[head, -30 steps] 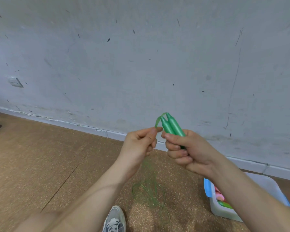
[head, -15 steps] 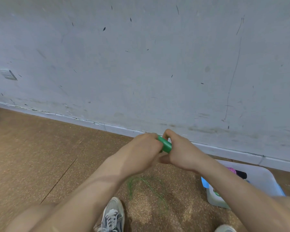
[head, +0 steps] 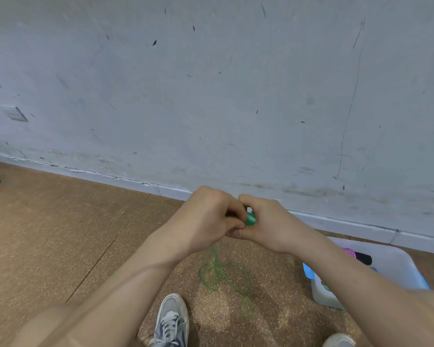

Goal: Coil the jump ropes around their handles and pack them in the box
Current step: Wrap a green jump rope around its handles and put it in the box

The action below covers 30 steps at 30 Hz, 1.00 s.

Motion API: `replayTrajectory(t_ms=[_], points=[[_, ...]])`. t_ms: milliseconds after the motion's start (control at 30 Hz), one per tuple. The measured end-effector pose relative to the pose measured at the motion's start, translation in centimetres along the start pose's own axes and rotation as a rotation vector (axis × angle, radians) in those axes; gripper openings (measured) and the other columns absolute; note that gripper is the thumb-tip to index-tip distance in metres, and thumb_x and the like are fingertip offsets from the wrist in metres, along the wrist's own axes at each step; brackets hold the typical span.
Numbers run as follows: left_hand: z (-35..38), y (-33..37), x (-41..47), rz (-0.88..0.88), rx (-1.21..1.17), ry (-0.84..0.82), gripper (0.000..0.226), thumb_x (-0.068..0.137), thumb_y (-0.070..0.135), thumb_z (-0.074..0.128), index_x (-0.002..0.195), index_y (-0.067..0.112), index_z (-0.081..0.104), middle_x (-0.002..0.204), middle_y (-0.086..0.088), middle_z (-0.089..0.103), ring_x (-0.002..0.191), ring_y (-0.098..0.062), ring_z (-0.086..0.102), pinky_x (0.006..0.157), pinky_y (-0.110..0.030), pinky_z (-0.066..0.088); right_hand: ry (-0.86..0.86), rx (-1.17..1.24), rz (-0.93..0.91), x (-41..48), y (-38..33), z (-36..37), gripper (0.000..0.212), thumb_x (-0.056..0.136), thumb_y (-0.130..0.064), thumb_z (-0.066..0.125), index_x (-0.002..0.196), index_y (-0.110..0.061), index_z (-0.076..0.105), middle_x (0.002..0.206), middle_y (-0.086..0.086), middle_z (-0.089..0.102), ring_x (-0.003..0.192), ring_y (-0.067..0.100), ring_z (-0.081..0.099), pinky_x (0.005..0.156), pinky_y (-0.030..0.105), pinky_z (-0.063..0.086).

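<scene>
Left hand (head: 208, 221) and right hand (head: 276, 227) are curled tight and pressed together around smooth green plastic handles (head: 250, 219). Thin green cord (head: 221, 274) is trailed below in loose loops on speckled cork floor (head: 60, 234), near a translucent rounded box (head: 398, 264).

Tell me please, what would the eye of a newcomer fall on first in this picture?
Most likely the two hands meeting in the middle: the left hand and the right hand both grip the green handles in front of the grey wall. Below them, the thin green rope lies in loose loops on the brown floor, and a pale box with colourful things inside stands at the lower right.
</scene>
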<state>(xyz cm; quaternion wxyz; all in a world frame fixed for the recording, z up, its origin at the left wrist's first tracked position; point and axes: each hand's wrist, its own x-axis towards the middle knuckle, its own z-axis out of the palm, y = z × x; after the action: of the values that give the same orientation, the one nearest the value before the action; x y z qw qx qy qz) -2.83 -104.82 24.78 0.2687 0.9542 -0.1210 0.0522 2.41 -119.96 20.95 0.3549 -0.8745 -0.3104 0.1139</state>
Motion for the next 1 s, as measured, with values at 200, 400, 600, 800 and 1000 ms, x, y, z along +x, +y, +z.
replayTrajectory(t_ms=[200,400,600,800,1000], points=[[-1.2,-0.1,0.6,-0.146,-0.201,0.042,0.021,0.058,0.016,0.089,0.067,0.023,0.072,0.061,0.003,0.064,0.059,-0.009,0.057,0.061,-0.030,0.048,-0.035,0.115,-0.050,-0.7,-0.7,-0.5,0.011,0.076,-0.032,0.071,0.082,-0.034,0.061,0.072,-0.012,0.061,0.064,0.003,0.053,0.061,0.020,0.042],[-3.0,-1.2,0.9,-0.256,-0.534,-0.047,0.012,0.069,0.015,0.082,0.063,0.014,0.072,0.054,0.000,0.059,0.052,-0.009,0.046,0.050,-0.020,0.036,-0.151,0.292,-0.076,-1.8,-2.2,-2.5,0.017,0.077,-0.023,0.073,0.078,-0.016,0.058,0.061,0.005,0.058,0.054,0.010,0.052,0.055,0.028,0.040],[1.8,-1.6,1.2,-0.403,-1.223,-0.004,0.027,0.088,0.014,0.058,0.063,0.016,0.067,0.048,-0.001,0.047,0.038,-0.007,0.028,0.041,-0.018,0.015,0.069,0.684,0.047,-1.8,-2.7,-3.4,0.022,0.084,-0.004,0.065,0.074,-0.012,0.048,0.057,0.009,0.054,0.038,0.013,0.032,0.040,0.018,0.023],[3.7,0.0,0.4,-0.265,-0.491,0.230,0.019,0.094,0.029,0.058,0.079,0.021,0.069,0.064,0.009,0.060,0.054,-0.003,0.047,0.051,-0.018,0.035,0.302,0.534,0.177,-0.5,-0.4,-3.8,0.019,0.082,-0.013,0.066,0.077,-0.013,0.048,0.065,0.008,0.056,0.042,0.012,0.037,0.042,0.023,0.027],[3.1,0.4,-0.7,0.047,0.359,0.137,0.023,0.098,0.035,0.044,0.091,0.023,0.062,0.081,0.005,0.060,0.078,-0.024,0.059,0.060,-0.034,0.038,0.308,0.043,0.119,-0.7,1.0,-4.6,0.028,0.081,-0.023,0.067,0.078,-0.020,0.040,0.070,-0.003,0.048,0.058,0.011,0.041,0.047,0.020,0.029]])
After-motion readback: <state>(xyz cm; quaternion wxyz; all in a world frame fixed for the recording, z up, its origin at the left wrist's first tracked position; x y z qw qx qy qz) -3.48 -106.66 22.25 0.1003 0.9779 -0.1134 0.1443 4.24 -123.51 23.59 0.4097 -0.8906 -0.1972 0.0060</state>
